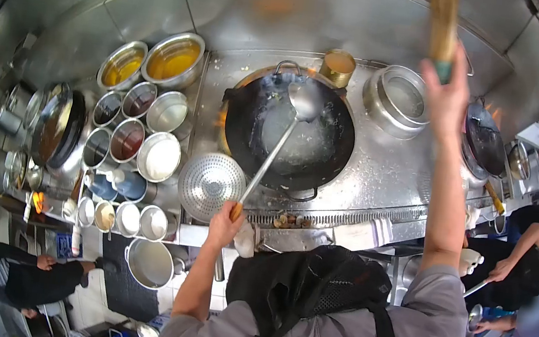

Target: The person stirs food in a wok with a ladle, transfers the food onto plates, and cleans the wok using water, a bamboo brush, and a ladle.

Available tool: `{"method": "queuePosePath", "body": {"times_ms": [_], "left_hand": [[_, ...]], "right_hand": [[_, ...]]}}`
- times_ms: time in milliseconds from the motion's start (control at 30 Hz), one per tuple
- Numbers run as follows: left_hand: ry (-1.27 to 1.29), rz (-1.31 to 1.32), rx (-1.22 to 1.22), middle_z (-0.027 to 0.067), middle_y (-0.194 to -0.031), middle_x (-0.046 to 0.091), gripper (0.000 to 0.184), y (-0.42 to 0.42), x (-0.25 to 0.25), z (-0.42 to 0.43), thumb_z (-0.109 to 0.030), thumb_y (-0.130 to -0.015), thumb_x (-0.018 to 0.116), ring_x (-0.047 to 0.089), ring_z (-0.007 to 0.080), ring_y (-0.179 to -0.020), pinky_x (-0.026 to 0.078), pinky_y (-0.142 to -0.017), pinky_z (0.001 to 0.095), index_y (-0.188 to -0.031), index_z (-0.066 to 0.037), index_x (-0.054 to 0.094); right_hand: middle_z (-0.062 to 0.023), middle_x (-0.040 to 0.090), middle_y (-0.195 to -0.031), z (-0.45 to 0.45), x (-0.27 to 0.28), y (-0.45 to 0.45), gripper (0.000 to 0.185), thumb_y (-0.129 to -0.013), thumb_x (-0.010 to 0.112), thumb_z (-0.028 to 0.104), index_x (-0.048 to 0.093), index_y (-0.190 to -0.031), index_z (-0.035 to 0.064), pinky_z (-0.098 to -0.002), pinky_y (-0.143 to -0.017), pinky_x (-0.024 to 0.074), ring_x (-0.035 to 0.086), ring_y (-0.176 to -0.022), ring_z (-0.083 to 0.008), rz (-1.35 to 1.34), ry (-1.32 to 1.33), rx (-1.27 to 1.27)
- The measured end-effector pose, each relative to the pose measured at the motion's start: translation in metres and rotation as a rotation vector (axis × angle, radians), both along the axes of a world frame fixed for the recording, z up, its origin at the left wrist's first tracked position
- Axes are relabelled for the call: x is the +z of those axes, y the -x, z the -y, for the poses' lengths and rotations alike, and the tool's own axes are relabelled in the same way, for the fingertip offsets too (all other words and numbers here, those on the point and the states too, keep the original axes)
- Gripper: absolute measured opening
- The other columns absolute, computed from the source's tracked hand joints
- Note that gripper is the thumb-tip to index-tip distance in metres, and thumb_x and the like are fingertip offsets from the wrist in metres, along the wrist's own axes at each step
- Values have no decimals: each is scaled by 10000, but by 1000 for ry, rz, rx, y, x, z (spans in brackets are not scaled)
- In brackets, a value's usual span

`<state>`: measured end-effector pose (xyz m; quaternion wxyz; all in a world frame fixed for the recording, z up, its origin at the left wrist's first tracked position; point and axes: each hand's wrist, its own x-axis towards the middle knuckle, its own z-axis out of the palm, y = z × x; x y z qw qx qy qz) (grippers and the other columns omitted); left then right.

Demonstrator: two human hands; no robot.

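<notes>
My left hand (225, 226) is closed on the wooden end of a long-handled ladle (269, 158). The ladle's bowl rests over the black wok (237, 129), which holds steaming, cloudy water (303, 146). Raised toward the back right, my right hand (447, 90) grips a bamboo brush (442, 20) by its green-banded part, with the bristles pointing up. Left of the ladle handle lies a round perforated strainer (212, 186).
Metal pots of sauces and powders (159, 156) and two bowls of yellow liquid (173, 60) stand left. A tin can (337, 68) and stacked steel pots (397, 100) are behind right. A folded cloth (364, 233) lies on the front edge. Other people work at both sides.
</notes>
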<state>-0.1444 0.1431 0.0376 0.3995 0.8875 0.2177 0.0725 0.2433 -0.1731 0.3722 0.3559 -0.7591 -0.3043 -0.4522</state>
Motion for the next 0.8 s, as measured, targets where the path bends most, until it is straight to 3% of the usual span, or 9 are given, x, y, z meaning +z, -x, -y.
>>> {"method": "queuePosePath", "body": {"times_ms": [33,100,167,300,400,500,633,733,800], "left_hand": [[-14,6,-17,227,-895,712,380,1,3,1,-286,-913,731,686,479,-843,537,-751,547,-1201,-91,580],[35,62,4,228,-873,702,355,3,14,6,-252,-904,747,693,458,-836,548,-735,516,-1184,-102,589],[-17,122,38,213,-872,705,356,8,10,4,-212,-889,758,699,440,-820,556,-722,495,-1185,-90,602],[-254,176,105,190,-924,710,374,17,5,-2,-185,-875,756,701,411,-834,561,-741,490,-1202,-64,619],[-426,228,113,168,-965,701,373,25,11,-14,-143,-849,757,688,381,-860,549,-755,482,-1187,-79,612],[-544,226,102,156,-967,703,394,31,22,-23,-113,-816,760,686,376,-875,545,-771,476,-1177,-83,606],[-588,257,82,155,-973,708,395,34,34,-22,-106,-808,761,687,375,-873,548,-779,471,-1172,-90,607],[-478,270,38,156,-967,713,391,31,42,-10,-103,-819,766,691,380,-850,553,-760,478,-1177,-99,609],[-439,126,12,165,-976,720,385,35,39,0,-136,-841,767,703,381,-853,559,-743,482,-1194,-119,615]], "right_hand": [[-210,615,-1419,-2,-37,-6,732,-897,763,168,439,-1553,123,-410,-1062,498,621,-1286,-339,-58,43,-29],[-145,658,-1345,19,-76,-11,753,-813,769,188,496,-1510,263,-471,-965,560,685,-1109,-376,-386,1095,-84],[-126,677,-1280,23,-95,-14,781,-780,785,190,503,-1505,268,-458,-932,578,711,-1056,-338,-493,1582,-125],[-120,684,-1173,55,-81,-34,738,-789,803,212,529,-1472,251,-456,-873,591,714,-1014,-333,-367,1184,-113],[-115,672,-1111,45,15,-3,728,-759,824,145,554,-1431,212,-457,-847,589,695,-990,-345,-188,823,-86],[-87,678,-1181,44,86,21,764,-784,819,130,530,-1479,261,-432,-883,587,681,-1022,-348,-35,630,-104],[-97,681,-1201,27,75,32,727,-819,795,125,522,-1487,213,-426,-888,586,691,-1021,-341,98,221,6],[-98,700,-1135,27,-18,28,639,-837,706,114,558,-1453,197,-456,-851,597,724,-969,-330,-219,1052,-139],[-126,701,-1162,37,-47,-4,664,-766,776,159,594,-1404,204,-451,-862,586,725,-990,-328,-314,1443,-121]]}}
